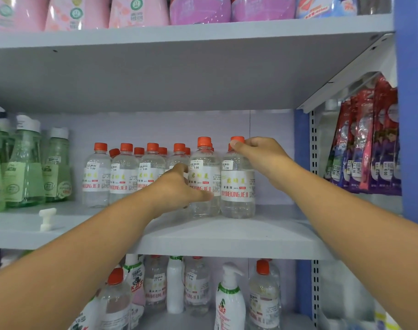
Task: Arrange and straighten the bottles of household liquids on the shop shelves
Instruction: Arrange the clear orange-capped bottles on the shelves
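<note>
The right hand had its thumb and curled fingers pinched round the orange cap of the end bottle, the last clear one at the 3 o'clock end of the middle shelf. The left hand was wrapped round the lower body of the neighbouring bottle, thumb lying across its label and the other fingers hidden behind, so their spread could not be told.

Both bottles stood upright, long axis vertical, caps at 12 o'clock, labels facing the camera, touching side by side.

Outward toward 9 o'clock, the row of clear bottles stood upright too, labels mostly forward, two or so deep, set a little further back than the held pair. The green bottles beyond looked orderly. A loose white cap piece lay on the shelf at about 8 o'clock.

By my judgement this shelf was nearly straightened; the lower shelf bottles, mixed and unevenly turned, seemed still to need work.
</note>
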The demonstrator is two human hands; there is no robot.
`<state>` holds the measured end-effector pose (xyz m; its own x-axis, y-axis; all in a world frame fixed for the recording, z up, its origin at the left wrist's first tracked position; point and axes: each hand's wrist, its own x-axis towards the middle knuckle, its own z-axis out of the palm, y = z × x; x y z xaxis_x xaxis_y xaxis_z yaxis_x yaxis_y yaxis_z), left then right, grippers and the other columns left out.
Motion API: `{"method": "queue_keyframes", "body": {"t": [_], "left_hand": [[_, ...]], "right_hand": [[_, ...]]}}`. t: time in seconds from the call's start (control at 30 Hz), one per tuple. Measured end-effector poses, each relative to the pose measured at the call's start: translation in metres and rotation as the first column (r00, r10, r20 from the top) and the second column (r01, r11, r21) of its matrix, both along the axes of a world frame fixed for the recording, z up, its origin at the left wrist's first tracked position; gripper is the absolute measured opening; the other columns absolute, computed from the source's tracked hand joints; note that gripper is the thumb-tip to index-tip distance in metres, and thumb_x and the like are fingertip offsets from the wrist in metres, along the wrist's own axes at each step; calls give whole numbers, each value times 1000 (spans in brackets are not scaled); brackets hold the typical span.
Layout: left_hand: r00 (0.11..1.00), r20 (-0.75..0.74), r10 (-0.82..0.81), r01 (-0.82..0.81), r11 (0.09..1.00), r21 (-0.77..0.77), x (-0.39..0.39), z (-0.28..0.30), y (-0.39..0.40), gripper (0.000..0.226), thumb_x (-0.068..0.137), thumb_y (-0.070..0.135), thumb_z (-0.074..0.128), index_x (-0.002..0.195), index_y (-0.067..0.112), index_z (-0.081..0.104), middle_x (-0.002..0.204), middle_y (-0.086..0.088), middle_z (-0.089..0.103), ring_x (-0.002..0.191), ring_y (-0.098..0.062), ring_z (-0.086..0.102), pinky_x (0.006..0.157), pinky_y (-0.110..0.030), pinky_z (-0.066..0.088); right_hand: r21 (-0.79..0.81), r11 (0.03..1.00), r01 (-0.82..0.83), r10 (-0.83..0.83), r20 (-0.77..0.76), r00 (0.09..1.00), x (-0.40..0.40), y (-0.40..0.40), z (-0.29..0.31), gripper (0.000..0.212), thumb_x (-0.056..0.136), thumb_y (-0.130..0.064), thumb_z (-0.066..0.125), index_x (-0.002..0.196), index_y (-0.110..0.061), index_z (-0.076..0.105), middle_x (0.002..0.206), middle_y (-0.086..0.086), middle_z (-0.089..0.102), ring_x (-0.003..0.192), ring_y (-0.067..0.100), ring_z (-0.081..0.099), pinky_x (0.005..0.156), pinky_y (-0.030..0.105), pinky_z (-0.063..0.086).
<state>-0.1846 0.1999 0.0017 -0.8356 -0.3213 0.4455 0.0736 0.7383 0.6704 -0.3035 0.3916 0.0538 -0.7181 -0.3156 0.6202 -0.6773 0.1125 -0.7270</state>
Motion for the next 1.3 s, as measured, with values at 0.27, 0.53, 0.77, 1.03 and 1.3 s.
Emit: {"method": "queue_keyframes", "body": {"t": [0.27,0.53,0.77,1.03,1.3], "left_hand": [[999,-16,47,-48,996,-77,-1,0,1,74,71,49,91,125,31,43,100,17,63,87,-6,66,68,-26,53],[998,-49,33,-40,989,-140,3,-1,-1,66,79,62,79,126,33,42,98,26,57,82,0,66,61,-21,50],[999,-46,17,-22,995,-100,3,1,0,62,82,50,81,128,31,45,103,18,63,88,-7,69,78,-37,65],[999,-33,21,-24,996,-82,4,3,3,72,81,53,81,137,30,41,102,18,62,87,-9,70,81,-40,64],[999,49,13,-10,998,-63,7,-2,7,61,86,55,75,134,28,49,104,14,67,87,-11,71,74,-29,59]], "right_hand": [[32,999,7,-7,0,1000,0,-3,-1,29,93,-49,65,95,-24,78,102,-6,77,100,18,71,95,39,55],[5,998,63,-63,-23,998,3,-6,1,26,90,-47,67,85,-23,78,79,-14,77,83,9,72,70,27,54],[15,983,183,-182,-50,982,2,-13,2,36,88,-52,65,95,-18,76,94,1,75,82,17,68,78,35,56],[1,988,156,-156,-34,987,7,-10,-1,36,90,-58,61,95,-24,73,91,-8,72,84,12,66,68,30,52],[117,980,164,-168,31,985,19,-9,-6,48,93,-57,57,106,-14,73,100,7,75,89,24,70,68,31,51]]}}
